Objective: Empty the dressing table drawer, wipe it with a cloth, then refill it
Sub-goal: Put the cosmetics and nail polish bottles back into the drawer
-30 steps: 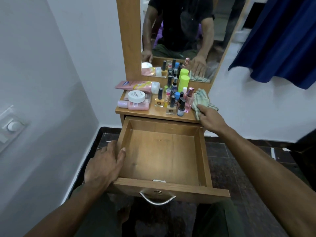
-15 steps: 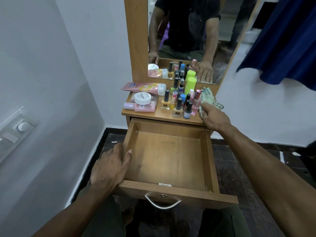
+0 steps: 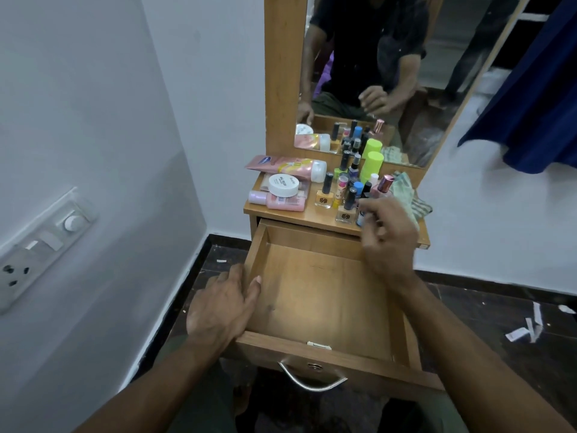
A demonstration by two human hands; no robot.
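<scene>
The wooden drawer (image 3: 402, 332) is pulled out, its inside bare. My left hand (image 3: 223, 304) rests on the drawer's left wall, with the thumb inside and the fingers fairly straight. My right hand (image 3: 388, 235) hovers over the drawer's back right corner, fingers loosely curled beside the front nail polish bottles (image 3: 345, 210); it is blurred and nothing shows in it. The striped green cloth (image 3: 406, 195) lies on the right of the table top (image 3: 299, 214), behind that hand. Tubes (image 3: 287, 165), a white jar (image 3: 283, 184) and a green-capped bottle (image 3: 373, 165) stand there too.
A mirror (image 3: 374, 73) rises behind the table top and reflects me. A grey wall with a switch plate (image 3: 46, 242) is close on the left. Dark blue fabric (image 3: 537, 89) hangs at the upper right. The dark floor (image 3: 499, 323) carries scraps of paper.
My right hand has left the cloth and moved left and forward to the nail polish bottles. The left hand has stayed on the drawer's left wall.
</scene>
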